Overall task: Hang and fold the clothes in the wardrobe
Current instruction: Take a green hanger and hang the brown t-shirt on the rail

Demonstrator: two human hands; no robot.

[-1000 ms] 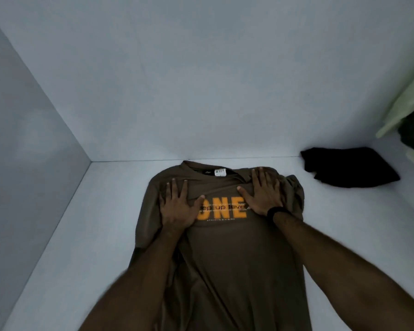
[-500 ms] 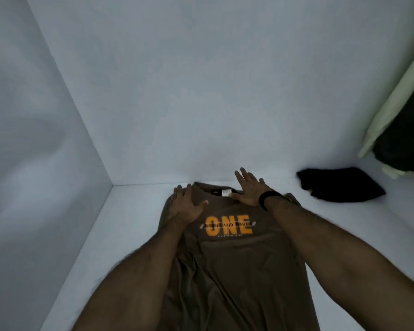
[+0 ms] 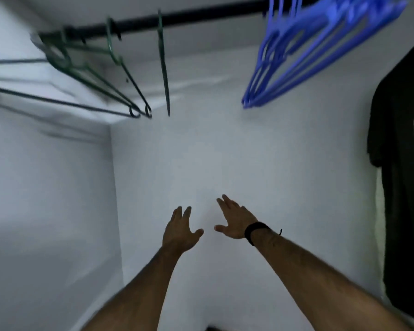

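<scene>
Low in the head view, both forearms reach up and fwd into the wardrobe. Left hand: fingers straight, close together, thumb out to the side, holding nothing. Right hand: fingers straight and slightly spread, thumb out, also holding nothing; black band on its wrist. Hands near each other, not touching, set against the plain white back wall.

Right edge: black T-shirt hangs upright, long axis vertical, soft matte fabric w/ pale lettering cut off by the frame.

Above and farther: black round rail runs left-right across the top. Thin dark green hangers hang on its left part; a bunch of blue plastic hangers on the right, blurred.
</scene>
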